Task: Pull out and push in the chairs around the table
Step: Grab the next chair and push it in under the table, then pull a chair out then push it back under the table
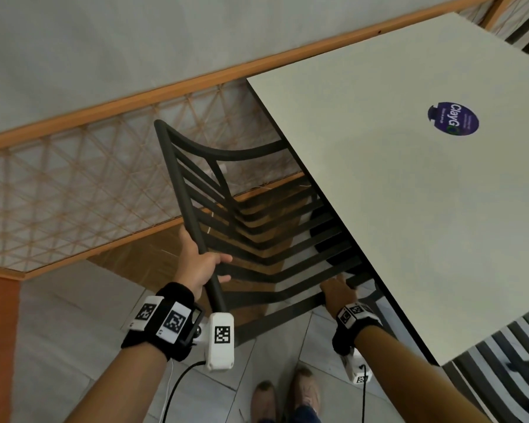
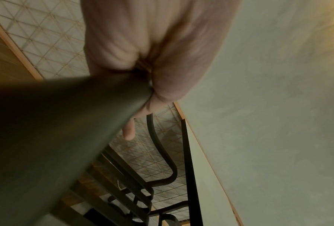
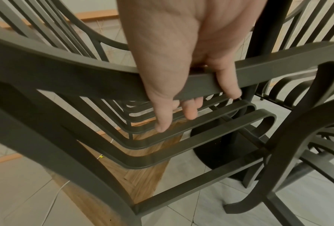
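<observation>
A dark metal slatted chair (image 1: 177, 184) stands with its seat partly under the white square table (image 1: 409, 209). My left hand (image 1: 199, 264) grips the top rail of the chair's back near its near end. The left wrist view shows the left hand (image 2: 152, 45) wrapped round that rail (image 2: 65, 122). My right hand (image 1: 338, 290) holds the chair's near armrest right beside the table edge. In the right wrist view the right hand (image 3: 171, 53) has its fingers curled over the flat armrest bar (image 3: 84, 73).
A second slatted chair (image 1: 507, 361) stands at the table's near right side, its arm (image 3: 297, 137) close to my right hand. The table's black pedestal base (image 3: 220, 149) sits under the seat. A lattice railing (image 1: 74, 178) runs behind the chair. My feet (image 1: 287, 395) are on grey tiles.
</observation>
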### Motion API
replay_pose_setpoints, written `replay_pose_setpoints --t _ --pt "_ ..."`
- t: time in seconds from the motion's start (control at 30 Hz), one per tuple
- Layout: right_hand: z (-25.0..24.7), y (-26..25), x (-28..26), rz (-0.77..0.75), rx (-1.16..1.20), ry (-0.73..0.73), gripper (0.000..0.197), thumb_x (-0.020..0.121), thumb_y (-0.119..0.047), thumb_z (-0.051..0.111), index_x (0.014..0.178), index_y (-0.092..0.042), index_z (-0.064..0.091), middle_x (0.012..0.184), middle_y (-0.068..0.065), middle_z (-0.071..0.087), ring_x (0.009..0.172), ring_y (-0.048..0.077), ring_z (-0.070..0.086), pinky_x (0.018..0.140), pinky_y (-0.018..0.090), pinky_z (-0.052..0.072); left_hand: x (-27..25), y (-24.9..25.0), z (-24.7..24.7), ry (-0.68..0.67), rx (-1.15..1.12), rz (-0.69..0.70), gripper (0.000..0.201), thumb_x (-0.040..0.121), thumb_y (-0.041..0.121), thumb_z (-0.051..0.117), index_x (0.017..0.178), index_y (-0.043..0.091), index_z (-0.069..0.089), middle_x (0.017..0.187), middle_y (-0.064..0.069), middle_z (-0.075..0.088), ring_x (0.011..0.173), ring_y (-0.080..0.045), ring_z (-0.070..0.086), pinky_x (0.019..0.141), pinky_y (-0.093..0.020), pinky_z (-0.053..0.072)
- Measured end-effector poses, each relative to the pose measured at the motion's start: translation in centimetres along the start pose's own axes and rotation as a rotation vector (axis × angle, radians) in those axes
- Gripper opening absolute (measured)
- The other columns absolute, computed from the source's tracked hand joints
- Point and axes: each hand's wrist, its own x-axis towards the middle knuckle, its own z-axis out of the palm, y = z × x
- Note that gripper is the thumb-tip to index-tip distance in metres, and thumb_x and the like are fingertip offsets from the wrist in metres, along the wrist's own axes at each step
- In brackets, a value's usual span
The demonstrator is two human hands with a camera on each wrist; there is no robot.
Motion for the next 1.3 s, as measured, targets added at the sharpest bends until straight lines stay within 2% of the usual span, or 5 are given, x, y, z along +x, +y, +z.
replay_pose_setpoints --t 0.23,0.67,0.9,1.1,1.3 --pt "-0.4 -1.5 -7.8 -0.095 0.088 0.176 0.07 0.083 0.0 0.053 0.145 -0.018 0.027 0.156 0.016 0.023 0.144 0.037 0.021 0.114 0.055 0.029 -2.3 -0.5 0.0 0.019 0.048 -0.022 0.091 0.079 -0.015 0.053 0.15 0.033 0.021 0.138 -0.008 0.045 0.122 -0.031 0.046 0.104 -0.051 0.041" --pt "-1.8 13.8 -24.7 0.249 0.512 -0.112 0.05 0.083 -0.032 0.068 0.128 -0.015 0.053 0.134 0.012 0.054 0.122 0.029 0.052 0.1 0.036 0.045 -15.5 -9.1 2.6 0.175 0.263 -0.187 0.061 0.084 0.002 0.058 0.14 0.018 0.042 0.136 -0.016 0.053 0.126 -0.035 0.048 0.106 -0.056 0.038" --pt "-8.9 31.2 -33.7 0.271 0.541 0.074 0.039 0.085 -0.031 0.066 0.119 -0.013 0.061 0.123 0.009 0.063 0.113 0.026 0.058 0.088 0.03 0.045 -21.8 -16.9 15.1 0.055 0.236 -0.353 0.054 0.088 0.013 0.058 0.14 0.012 0.042 0.129 -0.011 0.054 0.124 -0.032 0.05 0.09 -0.048 0.039" --pt "-12.3 44.1 -39.0 0.347 0.622 0.214 0.03 0.083 -0.029 0.069 0.108 -0.013 0.068 0.112 0.011 0.067 0.101 0.028 0.062 0.083 0.034 0.051 -28.4 -21.6 29.9 -0.108 0.303 -0.334 0.005 0.088 0.009 0.057 0.092 0.005 0.057 0.084 -0.014 0.055 0.081 -0.027 0.049 0.073 -0.034 0.039" --pt "-13.7 53.0 -37.9 0.351 0.69 0.201 0.026 0.083 -0.028 0.07 0.105 -0.014 0.069 0.095 0.007 0.062 0.088 0.022 0.059 0.067 0.026 0.048 -29.3 -23.9 39.6 -0.168 0.234 -0.461 0.01 0.09 0.011 0.053 0.094 0.003 0.058 0.101 -0.018 0.055 0.085 -0.032 0.053 0.07 -0.037 0.044"
